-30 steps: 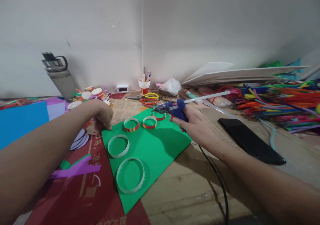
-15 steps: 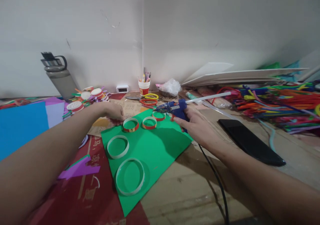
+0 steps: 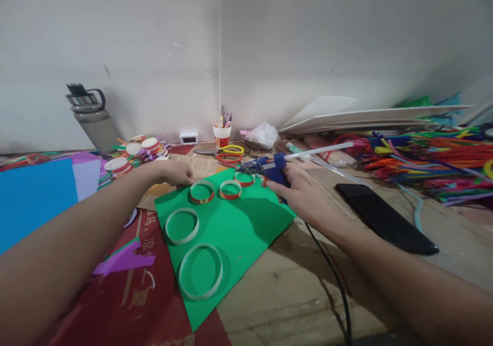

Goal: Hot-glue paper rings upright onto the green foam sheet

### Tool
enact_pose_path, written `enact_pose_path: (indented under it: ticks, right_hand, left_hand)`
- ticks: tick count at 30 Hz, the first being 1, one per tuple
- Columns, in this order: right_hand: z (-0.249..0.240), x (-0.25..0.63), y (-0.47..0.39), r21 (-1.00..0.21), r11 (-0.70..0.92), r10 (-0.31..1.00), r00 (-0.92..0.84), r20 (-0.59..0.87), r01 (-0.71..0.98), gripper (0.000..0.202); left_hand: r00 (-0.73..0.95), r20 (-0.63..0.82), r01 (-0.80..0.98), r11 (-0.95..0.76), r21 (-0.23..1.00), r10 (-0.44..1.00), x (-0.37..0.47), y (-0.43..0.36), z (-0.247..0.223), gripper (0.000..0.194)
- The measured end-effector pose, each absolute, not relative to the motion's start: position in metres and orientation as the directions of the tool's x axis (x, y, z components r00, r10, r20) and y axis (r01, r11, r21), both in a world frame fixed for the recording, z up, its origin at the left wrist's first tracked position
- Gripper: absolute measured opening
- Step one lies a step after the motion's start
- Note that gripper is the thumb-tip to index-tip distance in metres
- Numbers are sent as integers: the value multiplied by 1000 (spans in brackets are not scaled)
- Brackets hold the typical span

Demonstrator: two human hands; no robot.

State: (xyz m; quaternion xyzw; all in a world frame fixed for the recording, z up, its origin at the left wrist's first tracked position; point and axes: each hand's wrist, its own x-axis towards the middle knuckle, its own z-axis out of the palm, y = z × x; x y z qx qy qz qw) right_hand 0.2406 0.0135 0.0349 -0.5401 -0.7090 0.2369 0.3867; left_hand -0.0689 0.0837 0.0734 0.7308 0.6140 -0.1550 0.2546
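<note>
My right hand (image 3: 298,189) is wrapped round a blue glue gun (image 3: 274,165) with a white stick in its back. The gun's nozzle points left, by the rim of a red-banded ring (image 3: 245,179). My left hand (image 3: 177,173) is closed near the far left edge of a green sheet (image 3: 239,228), beside another red-banded ring (image 3: 202,192); whether its fingers hold anything is hidden. A third red-banded ring (image 3: 230,190) stands between these two. Two larger white rings, one mid-left (image 3: 182,226) and one nearer (image 3: 201,271), rest on the sheet.
Scissors (image 3: 225,152) and a cup of pens (image 3: 222,135) stand behind the sheet. On the right are a black phone (image 3: 385,217) and colourful pipe cleaners (image 3: 435,156). A bottle (image 3: 94,122), small drum-like pieces (image 3: 117,166) and a blue sheet (image 3: 38,197) are on the left.
My left hand has moved slightly right, closer to the nearest red-banded ring. My right hand and the glue gun have hardly moved.
</note>
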Motion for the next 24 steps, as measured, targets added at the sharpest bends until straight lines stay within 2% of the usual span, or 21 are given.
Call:
enact_pose_path:
  ticks: [3,6,10,16,21,24]
  right_hand:
    - [34,241,14,-752,310,947,-118,299,582,43]
    - [32,242,14,-750,304,947,-100,305,587,43]
    - [31,243,13,-742,340,932,-102,347,577,40]
    - [33,242,13,-729,325,939,-113,326,602,40]
    - [35,242,13,-714,316,940,-102,326,625,38]
    - [35,242,12,-706,341,931,-119,345,620,35]
  left_hand:
    - [234,-536,948,-67,312,811,-71,83,68,28]
    - [227,-548,932,-17,362,805,-74,83,65,27]
    - [196,-571,935,23,353,797,-85,83,64,25]
    - [89,-695,937,177,301,713,-107,82,73,21]
    - [40,-663,936,206,287,747,-116,80,78,18]
    - [79,-607,955,114,274,791,-116,76,77,21]
